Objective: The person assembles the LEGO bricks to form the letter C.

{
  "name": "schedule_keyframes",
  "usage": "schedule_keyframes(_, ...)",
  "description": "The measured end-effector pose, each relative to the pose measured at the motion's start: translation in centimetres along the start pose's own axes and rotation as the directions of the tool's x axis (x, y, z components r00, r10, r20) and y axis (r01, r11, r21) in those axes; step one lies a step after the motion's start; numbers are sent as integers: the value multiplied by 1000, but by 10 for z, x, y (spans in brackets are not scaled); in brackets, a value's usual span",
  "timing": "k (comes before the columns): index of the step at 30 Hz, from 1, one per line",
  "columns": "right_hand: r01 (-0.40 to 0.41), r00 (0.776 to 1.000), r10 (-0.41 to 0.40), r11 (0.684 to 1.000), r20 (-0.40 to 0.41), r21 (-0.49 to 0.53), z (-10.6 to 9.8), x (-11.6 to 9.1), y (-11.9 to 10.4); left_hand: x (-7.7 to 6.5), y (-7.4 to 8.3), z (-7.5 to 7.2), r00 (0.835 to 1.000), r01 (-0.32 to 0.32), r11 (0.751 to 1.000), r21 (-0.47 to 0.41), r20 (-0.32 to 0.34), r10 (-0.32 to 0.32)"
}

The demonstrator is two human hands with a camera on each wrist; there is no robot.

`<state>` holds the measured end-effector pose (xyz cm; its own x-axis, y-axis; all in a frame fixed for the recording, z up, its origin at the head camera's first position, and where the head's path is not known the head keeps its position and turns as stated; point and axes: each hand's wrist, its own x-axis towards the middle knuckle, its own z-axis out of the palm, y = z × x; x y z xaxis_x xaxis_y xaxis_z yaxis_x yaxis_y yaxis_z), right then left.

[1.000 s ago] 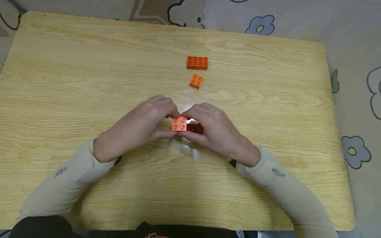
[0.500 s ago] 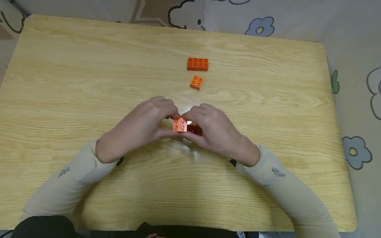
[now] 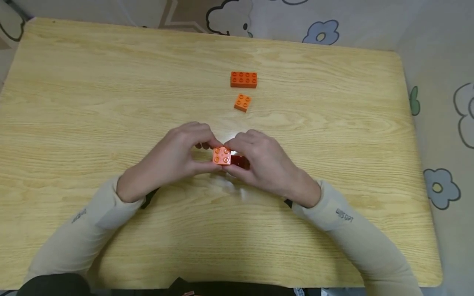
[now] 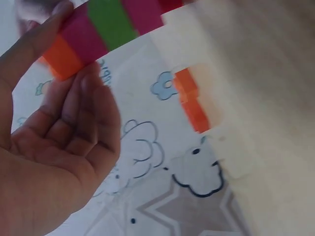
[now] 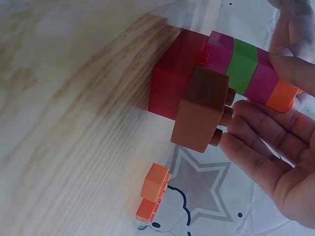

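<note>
A tower of toy building bricks stands on the table. Its orange top brick [image 3: 221, 156] shows four-sided studs up in the head view. Below the top, the right wrist view shows a magenta brick [image 5: 260, 78], a green brick [image 5: 242, 66], another magenta brick [image 5: 219, 51] and a red brick [image 5: 177, 73] as base. A brown brick [image 5: 201, 110] sits beside the lower tower. My left hand [image 3: 168, 154] pinches the orange top brick between thumb and fingertips. From the right, my right hand [image 3: 268, 162] pinches the tower's upper end, its thumb near the orange-magenta joint.
Farther back on the wooden table [image 3: 111, 82] lie a long orange-red brick [image 3: 243, 80] and a smaller orange brick [image 3: 242, 102]. A wall or sheet with printed flowers [image 3: 321, 33] borders the table's back and right edges.
Both hands stay on the tower, nearly in place. My left hand's fingers have shifted slightly, with a wider gap between thumb and forefinger. The loose bricks have not moved.
</note>
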<state>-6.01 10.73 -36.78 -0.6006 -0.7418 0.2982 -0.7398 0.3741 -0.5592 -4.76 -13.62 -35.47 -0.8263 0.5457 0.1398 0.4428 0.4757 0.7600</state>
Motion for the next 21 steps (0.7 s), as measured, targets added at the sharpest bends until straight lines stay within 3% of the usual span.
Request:
schedule_keyframes(9,-5,1000,5,1000,-1,1,1,-1,0,-5,-11,8,997,-14,994,-105,-74,6)
schedule_keyframes(21,-106,993,106,994,51,11,-1,1,-4,-5,-11,10,998,13,989,-146,-60,-22)
